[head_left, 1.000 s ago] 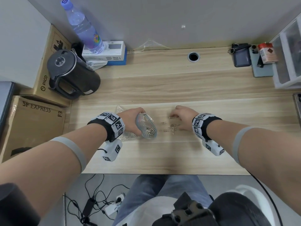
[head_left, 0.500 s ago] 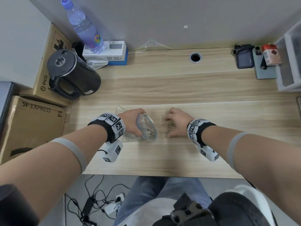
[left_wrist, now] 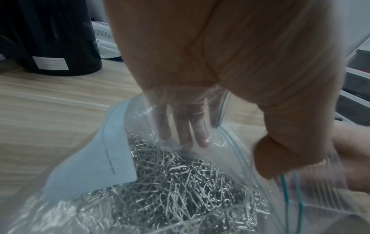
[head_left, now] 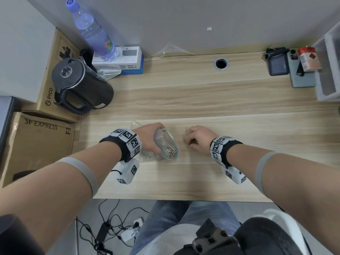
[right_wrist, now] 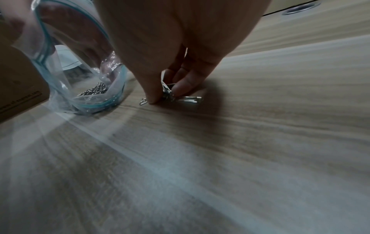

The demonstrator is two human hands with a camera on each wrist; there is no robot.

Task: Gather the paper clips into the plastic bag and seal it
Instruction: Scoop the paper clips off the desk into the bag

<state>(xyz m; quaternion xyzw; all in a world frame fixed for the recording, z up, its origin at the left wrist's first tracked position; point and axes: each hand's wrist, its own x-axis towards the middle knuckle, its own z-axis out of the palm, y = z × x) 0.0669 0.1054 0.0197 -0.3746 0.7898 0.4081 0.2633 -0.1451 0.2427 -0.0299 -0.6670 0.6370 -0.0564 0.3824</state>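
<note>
A clear zip bag (head_left: 166, 146) with a blue seal rim lies on the wooden desk (head_left: 202, 107), its mouth held wide toward the right. My left hand (head_left: 150, 138) grips the bag's rim, fingers inside it (left_wrist: 186, 129). A heap of silver paper clips (left_wrist: 176, 182) fills the bag's bottom (head_left: 170, 153). Just right of the mouth, my right hand (head_left: 197, 138) pinches a small bunch of loose paper clips (right_wrist: 174, 95) against the desk with thumb and curled fingers. One clip (right_wrist: 142, 101) pokes out beside the thumb.
A black kettle (head_left: 79, 85) stands at the back left by cardboard boxes (head_left: 36, 144), with a water bottle (head_left: 93, 32) on a white box. A cable hole (head_left: 221, 63), phones (head_left: 277, 62) and a plastic drawer unit (head_left: 329, 67) sit at the back right.
My right hand swept the scattered clips leftward toward the bag's mouth and has closed on them in a bunch. The left hand and bag have stayed put.
</note>
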